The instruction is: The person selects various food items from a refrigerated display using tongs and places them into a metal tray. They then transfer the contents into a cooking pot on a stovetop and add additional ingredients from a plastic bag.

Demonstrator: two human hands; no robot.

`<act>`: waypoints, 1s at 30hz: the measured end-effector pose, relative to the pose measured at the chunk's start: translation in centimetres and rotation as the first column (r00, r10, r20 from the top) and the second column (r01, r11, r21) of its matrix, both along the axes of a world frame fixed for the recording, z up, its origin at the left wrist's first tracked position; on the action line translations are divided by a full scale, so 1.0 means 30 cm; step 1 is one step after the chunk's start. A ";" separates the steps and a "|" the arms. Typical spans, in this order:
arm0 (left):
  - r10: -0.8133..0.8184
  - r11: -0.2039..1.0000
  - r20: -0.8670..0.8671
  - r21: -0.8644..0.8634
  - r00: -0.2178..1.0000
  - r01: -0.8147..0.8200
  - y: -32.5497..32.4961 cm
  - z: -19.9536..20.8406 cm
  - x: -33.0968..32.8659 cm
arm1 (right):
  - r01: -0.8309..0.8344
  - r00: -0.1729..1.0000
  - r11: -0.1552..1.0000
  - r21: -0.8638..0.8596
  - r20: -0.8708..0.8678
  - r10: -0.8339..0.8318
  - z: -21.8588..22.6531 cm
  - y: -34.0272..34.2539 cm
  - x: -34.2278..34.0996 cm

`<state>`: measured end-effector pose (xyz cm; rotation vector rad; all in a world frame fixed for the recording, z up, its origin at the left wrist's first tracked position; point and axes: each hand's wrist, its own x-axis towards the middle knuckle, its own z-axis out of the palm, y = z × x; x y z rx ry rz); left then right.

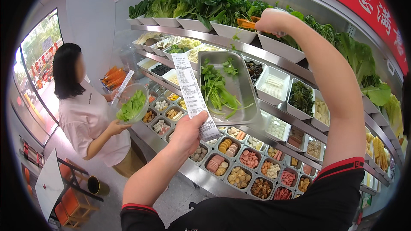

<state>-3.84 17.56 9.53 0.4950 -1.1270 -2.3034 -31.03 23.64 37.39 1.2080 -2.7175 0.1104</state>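
Note:
My left hand (pixel 188 133) is closed on the near left corner of a steel tray (pixel 246 98), with a long printed receipt (pixel 188 85) pinned under the thumb. Leafy green stems (pixel 214 86) lie in the tray, mostly along its left side. Up at the top shelf, my right hand (pixel 274 21) grips orange tongs (pixel 247 23), which point left at the leafy greens (pixel 224 13) in a white bin (pixel 235 33). A few bits of green show below the tongs, above the tray's far edge. The tong tips are partly lost among the leaves.
At left a person (pixel 92 107) holds a clear bowl (pixel 143 109) of lettuce. Lower shelves carry white bins (pixel 272 84) and steel pans of sliced meat (pixel 217 163). More orange tongs (pixel 114 78) stand at the far left end. A table (pixel 53 184) and bin (pixel 97 186) are behind.

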 end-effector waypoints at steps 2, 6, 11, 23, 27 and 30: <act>-0.014 1.000 -0.012 0.001 1.000 0.014 0.004 0.003 0.006 | -0.064 0.976 0.993 0.102 -0.201 0.083 -0.024 -0.014 0.016; 0.007 1.000 -0.015 -0.019 1.000 -0.008 0.014 0.004 0.027 | -0.067 0.987 0.994 -0.084 -0.153 0.054 0.037 0.024 0.008; -0.001 1.000 -0.025 -0.029 1.000 0.000 0.003 -0.001 0.036 | -0.058 0.970 0.922 -0.382 0.197 0.143 0.048 0.136 -0.005; 0.061 0.998 -0.001 -0.014 0.998 -0.061 0.003 -0.062 0.071 | -0.163 0.692 0.985 -0.065 0.703 0.161 -0.472 0.384 0.398; 0.051 0.999 -0.006 -0.003 0.999 -0.051 -0.001 -0.093 0.071 | -0.120 0.709 0.993 0.006 0.701 0.081 -0.440 0.416 0.394; 0.047 0.999 -0.001 0.015 0.999 -0.047 -0.014 -0.110 0.057 | -0.040 0.766 0.996 -0.085 0.637 0.085 -0.380 0.440 0.330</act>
